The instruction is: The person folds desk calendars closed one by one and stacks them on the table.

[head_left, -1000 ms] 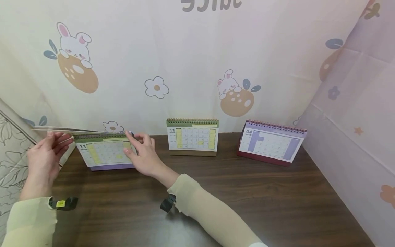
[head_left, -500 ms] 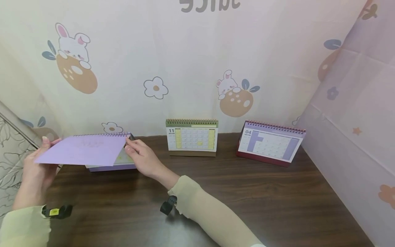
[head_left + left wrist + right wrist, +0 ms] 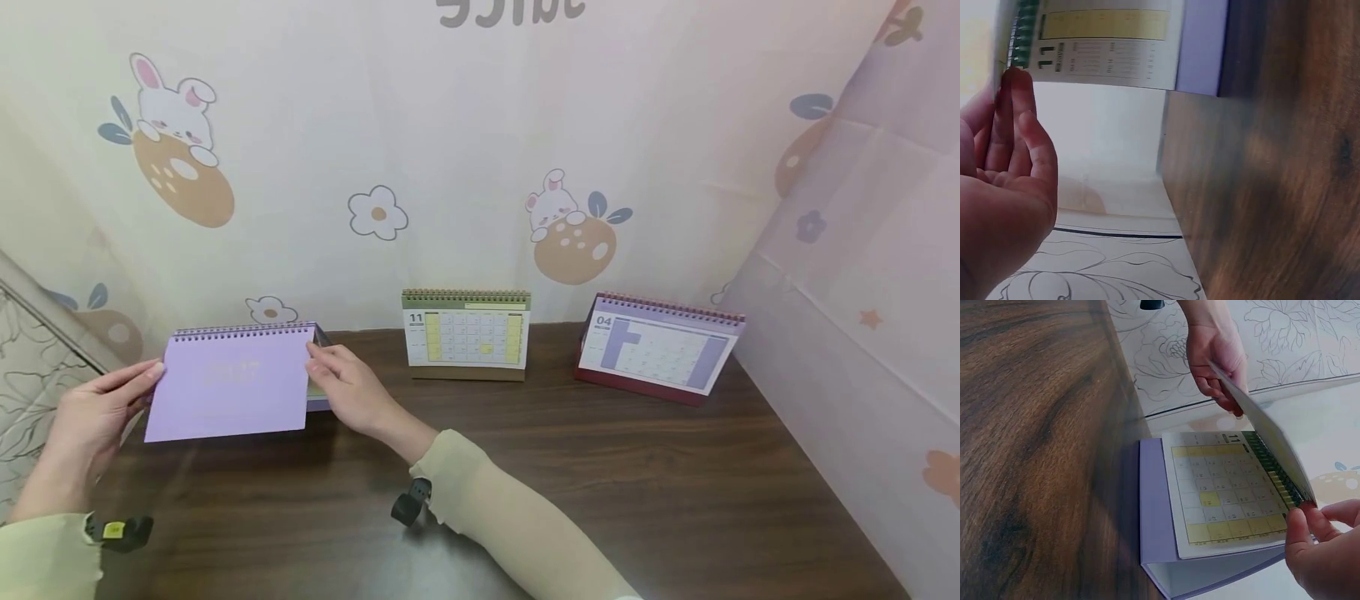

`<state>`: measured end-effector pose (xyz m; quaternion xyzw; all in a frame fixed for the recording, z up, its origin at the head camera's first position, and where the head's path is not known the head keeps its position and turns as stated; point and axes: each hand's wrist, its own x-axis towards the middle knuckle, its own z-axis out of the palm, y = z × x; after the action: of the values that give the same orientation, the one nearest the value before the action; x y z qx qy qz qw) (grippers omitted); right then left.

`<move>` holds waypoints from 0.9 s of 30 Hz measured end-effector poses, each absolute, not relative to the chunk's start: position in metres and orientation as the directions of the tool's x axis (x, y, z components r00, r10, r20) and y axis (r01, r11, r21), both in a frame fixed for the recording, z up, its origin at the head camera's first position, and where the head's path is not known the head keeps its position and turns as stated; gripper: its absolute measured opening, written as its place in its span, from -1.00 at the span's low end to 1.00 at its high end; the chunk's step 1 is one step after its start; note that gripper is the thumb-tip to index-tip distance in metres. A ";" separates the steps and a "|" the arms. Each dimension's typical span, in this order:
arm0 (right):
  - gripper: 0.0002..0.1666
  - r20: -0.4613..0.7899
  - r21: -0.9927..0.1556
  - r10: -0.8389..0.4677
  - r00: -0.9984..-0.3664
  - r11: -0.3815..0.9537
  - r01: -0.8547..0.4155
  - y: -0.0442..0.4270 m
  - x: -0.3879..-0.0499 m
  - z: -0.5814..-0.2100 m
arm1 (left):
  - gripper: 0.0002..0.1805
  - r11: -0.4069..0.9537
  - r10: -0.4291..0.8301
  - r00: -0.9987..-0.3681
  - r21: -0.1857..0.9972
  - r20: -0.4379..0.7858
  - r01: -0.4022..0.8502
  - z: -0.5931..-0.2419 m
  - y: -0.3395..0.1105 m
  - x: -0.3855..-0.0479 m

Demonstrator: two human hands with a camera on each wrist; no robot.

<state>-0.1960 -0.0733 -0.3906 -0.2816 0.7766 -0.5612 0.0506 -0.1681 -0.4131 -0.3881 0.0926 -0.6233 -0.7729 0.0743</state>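
Calendar (image 3: 1229,494) was stood at far left corner of desk (image 3: 480,508), raised cover (image 3: 228,396) finger-pinched at its left edge by left hand (image 3: 93,417) and near rings (image 3: 243,332) by right hand (image 3: 348,387), so even lowering was judged best.

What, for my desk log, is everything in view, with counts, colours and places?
Left calendar: one, purple base, back left.
Raised page: one, purple, over left calendar's front.
Middle calendar: one, green top, brown base, back middle.
Right calendar: one, purple top, dark red base, back right.
Table: one, dark brown, under calendars.
Printed cloth: count unclear, pale, behind and right.
Flower-print sheet: one, white, far left.
Wrist straps: two, black, one per wrist.
Sleeves: two, pale greenish, forearms.
Left hand: one, raised page's left edge.
Right hand: one, left calendar's top right corner.
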 end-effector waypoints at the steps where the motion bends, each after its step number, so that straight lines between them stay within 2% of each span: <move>1: -0.39 0.235 -0.900 -0.496 -0.836 0.213 -0.380 -0.073 -0.196 -0.391 | -0.83 -0.179 -0.244 -0.969 0.984 -0.047 -0.003 -0.389 -0.413 -0.168; 7: -0.41 0.224 -0.894 -0.495 -0.840 0.240 -0.379 -0.074 -0.197 -0.397 | -0.84 0.092 -0.314 -0.950 0.996 0.011 -0.019 -0.396 -0.411 -0.173; 12: -0.43 0.214 -0.896 -0.480 -0.851 0.250 -0.366 -0.074 -0.198 -0.404 | -0.86 0.255 -0.343 -0.936 0.967 0.080 -0.011 -0.404 -0.408 -0.178; 22: -0.54 0.210 -0.918 -0.381 -0.900 0.241 -0.316 -0.072 -0.199 -0.410 | -0.77 0.320 -0.348 -0.933 0.947 0.092 -0.026 -0.409 -0.400 -0.179; 27: -0.53 0.206 -0.920 -0.330 -0.921 0.254 -0.297 -0.069 -0.203 -0.408 | -0.83 0.384 -0.316 -0.944 0.923 0.095 -0.036 -0.410 -0.398 -0.181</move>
<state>-0.2033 -0.0689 -0.4083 -0.1981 0.7916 -0.5778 0.0143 -0.1813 -0.3979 -0.4097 0.1071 -0.8218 -0.5446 0.1288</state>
